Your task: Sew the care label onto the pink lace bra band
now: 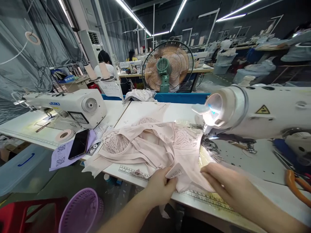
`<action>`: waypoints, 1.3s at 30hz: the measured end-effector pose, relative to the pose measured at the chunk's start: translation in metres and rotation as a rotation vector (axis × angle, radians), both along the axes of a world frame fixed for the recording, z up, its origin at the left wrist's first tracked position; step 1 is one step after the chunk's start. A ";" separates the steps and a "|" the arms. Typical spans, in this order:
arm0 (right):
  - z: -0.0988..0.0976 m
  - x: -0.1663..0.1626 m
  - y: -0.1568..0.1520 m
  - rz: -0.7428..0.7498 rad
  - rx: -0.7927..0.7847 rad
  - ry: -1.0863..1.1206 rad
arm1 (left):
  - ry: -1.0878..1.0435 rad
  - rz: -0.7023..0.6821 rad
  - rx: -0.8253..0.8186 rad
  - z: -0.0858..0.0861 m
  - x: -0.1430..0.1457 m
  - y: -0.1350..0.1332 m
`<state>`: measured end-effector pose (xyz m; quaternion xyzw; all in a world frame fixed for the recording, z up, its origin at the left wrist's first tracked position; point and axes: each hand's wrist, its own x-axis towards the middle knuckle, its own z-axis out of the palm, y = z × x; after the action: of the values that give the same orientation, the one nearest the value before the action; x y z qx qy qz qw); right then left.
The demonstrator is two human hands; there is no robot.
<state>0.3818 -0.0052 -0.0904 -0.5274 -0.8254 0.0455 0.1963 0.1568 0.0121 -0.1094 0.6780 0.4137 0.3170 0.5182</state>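
Note:
A pale pink lace garment [150, 145] lies bunched on the white sewing table [255, 161], in front of a white sewing machine [262, 111]. My left hand [159, 187] pinches a small white label [176, 171] against the garment's near edge. My right hand [223, 184] lies flat on the same pink fabric just right of the label, its fingers pressing the cloth down near the ruler markings [206, 197] along the table's front edge. The machine's needle area [206, 132] is beyond the hands, lit by a small lamp.
A second Juki sewing machine [70, 106] stands at the left, with a black phone [79, 144], a tape roll [64, 135] and papers beside it. Orange-handled scissors [297, 186] lie at the right. A purple basket [81, 212] and red stool [21, 215] sit below. A fan [167, 66] and other people are behind.

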 end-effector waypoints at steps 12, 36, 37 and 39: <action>-0.013 -0.058 -0.011 -0.002 -0.617 0.764 | -0.134 0.094 -0.264 0.003 0.002 0.002; 0.000 -0.073 0.000 0.071 -0.556 0.922 | -0.110 0.086 -0.308 0.000 -0.001 0.006; -0.003 -0.075 0.000 0.032 -0.513 0.886 | -0.096 0.097 -0.314 0.000 -0.001 0.006; -0.007 -0.079 -0.001 -0.047 -0.425 0.820 | -0.072 0.123 -0.323 0.000 -0.001 0.007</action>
<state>0.3024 -0.0059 -0.0974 -0.5131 -0.6397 0.4141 0.3950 0.1557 0.0187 -0.1098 0.5476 0.4810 0.3019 0.6145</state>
